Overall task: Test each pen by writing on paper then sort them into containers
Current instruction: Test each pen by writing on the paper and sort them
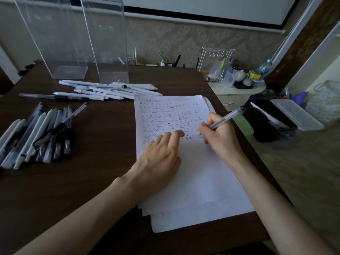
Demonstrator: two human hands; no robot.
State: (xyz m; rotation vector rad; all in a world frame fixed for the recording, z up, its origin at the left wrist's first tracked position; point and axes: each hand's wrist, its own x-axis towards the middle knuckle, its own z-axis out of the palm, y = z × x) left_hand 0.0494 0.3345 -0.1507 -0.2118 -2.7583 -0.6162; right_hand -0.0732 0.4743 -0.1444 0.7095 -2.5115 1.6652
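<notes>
The right hand (219, 139) grips a clear pen (228, 116) with its tip on the paper (198, 173), the left hand (158, 157) just beside it presses flat on that paper with straight fingers, and loose pens (35, 133) lie on the surface (103, 144) left of that hand.

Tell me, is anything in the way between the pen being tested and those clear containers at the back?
Nothing blocks the way through the air. The pen in the right hand writes on the paper; a heap of white pens lies just before the two clear containers, likely low enough to lift over.
</notes>
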